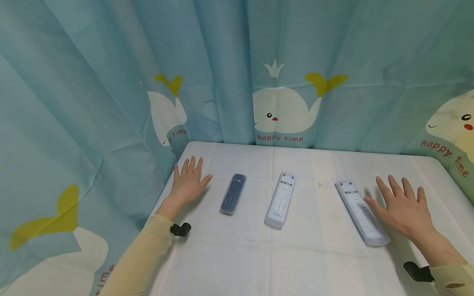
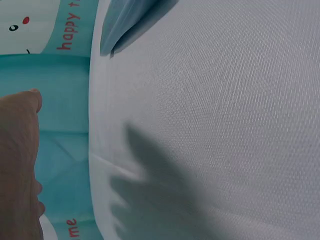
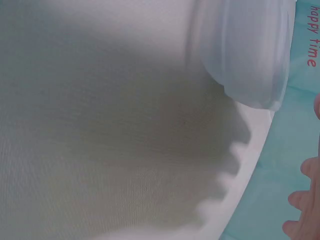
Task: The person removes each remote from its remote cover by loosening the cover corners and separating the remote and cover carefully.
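Observation:
My left hand (image 1: 187, 183) is spread with straight fingers over the table's left side, palm down, holding nothing. Just right of it lies a dark remote control (image 1: 233, 194) in a clear cover. A white remote control (image 1: 281, 200) lies near the middle, its top end pointing away from me. Farther right, a second white remote control (image 1: 361, 213) lies slanted, also in a clear cover. Beside its right edge, my right hand (image 1: 406, 209) hovers with fingers fanned out, and its shadow falls on the cloth. The right wrist view shows the covered end of that remote (image 3: 252, 55) close by.
A white cloth covers the table (image 1: 237, 255). Blue curtains (image 1: 222, 74) printed with white whales hang along its back and left sides, and a greener stretch hangs at the right. Black wrist mounts (image 1: 180, 230) sit at both sleeve cuffs.

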`<state>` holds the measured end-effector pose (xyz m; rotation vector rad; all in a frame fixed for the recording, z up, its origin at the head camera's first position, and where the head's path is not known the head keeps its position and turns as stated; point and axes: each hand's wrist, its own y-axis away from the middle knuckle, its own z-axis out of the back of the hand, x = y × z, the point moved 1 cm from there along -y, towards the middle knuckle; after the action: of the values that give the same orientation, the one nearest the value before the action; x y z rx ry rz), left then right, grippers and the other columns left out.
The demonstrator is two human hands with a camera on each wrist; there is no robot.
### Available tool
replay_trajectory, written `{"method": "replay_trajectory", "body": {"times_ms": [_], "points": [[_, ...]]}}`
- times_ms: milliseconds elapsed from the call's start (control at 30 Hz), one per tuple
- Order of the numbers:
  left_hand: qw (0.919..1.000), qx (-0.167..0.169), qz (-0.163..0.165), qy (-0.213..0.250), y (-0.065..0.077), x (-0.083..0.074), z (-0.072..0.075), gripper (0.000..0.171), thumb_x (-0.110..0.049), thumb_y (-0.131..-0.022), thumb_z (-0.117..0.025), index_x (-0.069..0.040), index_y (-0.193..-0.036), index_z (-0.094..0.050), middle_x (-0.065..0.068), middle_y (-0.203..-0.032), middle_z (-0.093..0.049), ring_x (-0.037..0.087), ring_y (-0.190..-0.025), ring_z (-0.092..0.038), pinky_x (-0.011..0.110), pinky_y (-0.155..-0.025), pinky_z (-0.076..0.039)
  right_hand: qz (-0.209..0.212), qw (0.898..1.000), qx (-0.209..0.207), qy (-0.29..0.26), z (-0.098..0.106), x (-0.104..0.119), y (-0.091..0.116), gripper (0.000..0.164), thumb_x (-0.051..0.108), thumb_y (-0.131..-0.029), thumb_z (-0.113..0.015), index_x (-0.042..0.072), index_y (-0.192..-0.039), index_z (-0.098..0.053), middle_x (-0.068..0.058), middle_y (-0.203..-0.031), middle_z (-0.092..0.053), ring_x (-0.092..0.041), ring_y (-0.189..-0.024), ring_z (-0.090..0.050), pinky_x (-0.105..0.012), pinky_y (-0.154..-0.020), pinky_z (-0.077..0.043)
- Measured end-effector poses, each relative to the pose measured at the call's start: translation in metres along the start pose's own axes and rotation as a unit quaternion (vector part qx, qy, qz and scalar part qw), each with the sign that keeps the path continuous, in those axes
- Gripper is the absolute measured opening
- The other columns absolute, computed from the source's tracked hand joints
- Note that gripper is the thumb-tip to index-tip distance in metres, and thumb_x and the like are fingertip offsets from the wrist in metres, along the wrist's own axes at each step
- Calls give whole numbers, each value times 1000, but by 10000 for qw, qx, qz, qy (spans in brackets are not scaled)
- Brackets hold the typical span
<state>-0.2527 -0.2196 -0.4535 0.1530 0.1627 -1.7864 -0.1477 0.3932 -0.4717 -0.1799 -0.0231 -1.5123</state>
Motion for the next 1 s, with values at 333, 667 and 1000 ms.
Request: {"method": "replay_trajectory", "body": {"times_ms": [333,667,1000], "points": [[9997,44,-115,209,-1,-6,6,80,-60,-107,-35,-9,-165,-12,21,-169,-7,40,-155,-2,65,-118,8,329,9994,-130,54,5,28,-12,89,59,-100,-53,5,-163,-18,-35,-161,-17,-57,-148,-1,-70,-113,15],[9968,136,-303,732,-1,-14,13,78,-53,-108,-40,-6,-164,-13,22,-169,-7,45,-153,-8,68,-119,-5,1108,9919,-624,-14,17,80,-27,83,49,-98,-65,7,-160,-30,-29,-158,-33,-52,-149,-14,-65,-118,7],[9918,395,-357,1165,3,-25,20,75,-50,-107,-44,-6,-163,-20,23,-166,-19,43,-152,-19,64,-119,-15,1823,9796,-837,-128,16,139,-48,78,49,-97,-66,7,-157,-40,-25,-156,-40,-49,-148,-23,-66,-120,-6]]}}
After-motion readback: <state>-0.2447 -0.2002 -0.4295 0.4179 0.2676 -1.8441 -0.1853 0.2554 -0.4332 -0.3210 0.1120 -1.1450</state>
